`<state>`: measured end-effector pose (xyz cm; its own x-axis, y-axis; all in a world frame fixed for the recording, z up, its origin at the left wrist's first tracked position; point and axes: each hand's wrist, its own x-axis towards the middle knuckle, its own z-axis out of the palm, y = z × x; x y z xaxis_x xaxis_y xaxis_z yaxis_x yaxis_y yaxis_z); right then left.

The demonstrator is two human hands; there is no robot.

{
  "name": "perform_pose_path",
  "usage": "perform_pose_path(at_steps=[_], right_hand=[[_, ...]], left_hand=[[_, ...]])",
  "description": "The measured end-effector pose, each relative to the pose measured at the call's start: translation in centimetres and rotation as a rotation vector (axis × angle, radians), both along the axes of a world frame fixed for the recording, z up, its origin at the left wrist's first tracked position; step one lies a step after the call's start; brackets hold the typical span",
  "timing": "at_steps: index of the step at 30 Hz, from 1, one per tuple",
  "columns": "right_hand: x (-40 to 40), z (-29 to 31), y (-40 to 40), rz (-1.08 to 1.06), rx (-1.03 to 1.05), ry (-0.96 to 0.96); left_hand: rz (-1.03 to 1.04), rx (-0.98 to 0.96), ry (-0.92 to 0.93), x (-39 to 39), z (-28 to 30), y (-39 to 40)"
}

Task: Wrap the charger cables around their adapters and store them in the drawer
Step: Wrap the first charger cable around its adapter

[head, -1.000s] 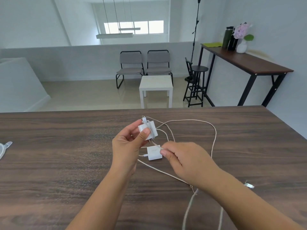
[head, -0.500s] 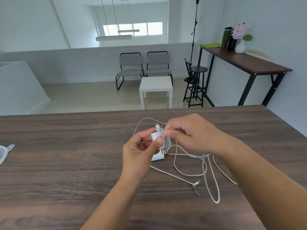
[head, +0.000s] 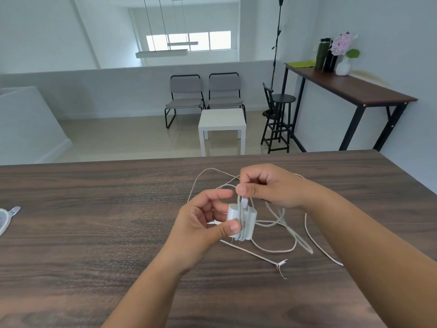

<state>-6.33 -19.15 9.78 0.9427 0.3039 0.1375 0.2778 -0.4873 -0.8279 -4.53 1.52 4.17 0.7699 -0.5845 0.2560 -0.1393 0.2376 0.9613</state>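
Observation:
My left hand pinches a white charger adapter above the dark wooden table, prongs pointing down. A few turns of white cable wrap the adapter's body. Just above it, my right hand grips the white cable between thumb and fingers. The rest of the cable lies in loose loops on the table to the right. A second white cable runs across the table under my hands and ends in a small plug. A second adapter is mostly hidden behind my left hand.
A clear plastic object pokes in at the table's left edge. Beyond the table's far edge are a white side table, two grey chairs, a black stool and a high side desk along the right wall.
My right hand swung the cable from near the front up and over the adapter, laying on more turns. The left hand turned the adapter so its prongs face down. The loose loops shrank.

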Motion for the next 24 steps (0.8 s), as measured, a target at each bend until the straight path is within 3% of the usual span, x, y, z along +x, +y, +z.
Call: perform_pose_path(at_steps=[3, 9, 14, 16, 19, 24], right_hand=[[-0.1, -0.8, -0.2, 0.070, 0.102, 0.177], [-0.6, -3.4, 0.5, 0.070, 0.272, 0.255], [-1.6, -6.2, 1.3, -0.166, 0.391, 0.316], [-2.0, -6.8, 2.1, -0.256, 0.257, 0.219], [-3.2, -7.4, 2.9, -0.328, -0.103, 0.059], [-4.9, -6.5, 4.2, -0.283, -0.457, -0.036]], left_hand=[[-0.065, 0.005, -0.011, -0.2, -0.3, 0.1], [-0.080, -0.109, 0.066, -0.7, -0.8, -0.2], [0.028, -0.245, 0.228, -0.7, -1.2, -1.6], [0.123, -0.280, 0.286, -0.4, -1.2, -1.7], [0.243, -0.299, 0.335, 0.2, -1.2, -2.0], [0.417, -0.304, 0.377, 1.2, -1.6, -2.2]])
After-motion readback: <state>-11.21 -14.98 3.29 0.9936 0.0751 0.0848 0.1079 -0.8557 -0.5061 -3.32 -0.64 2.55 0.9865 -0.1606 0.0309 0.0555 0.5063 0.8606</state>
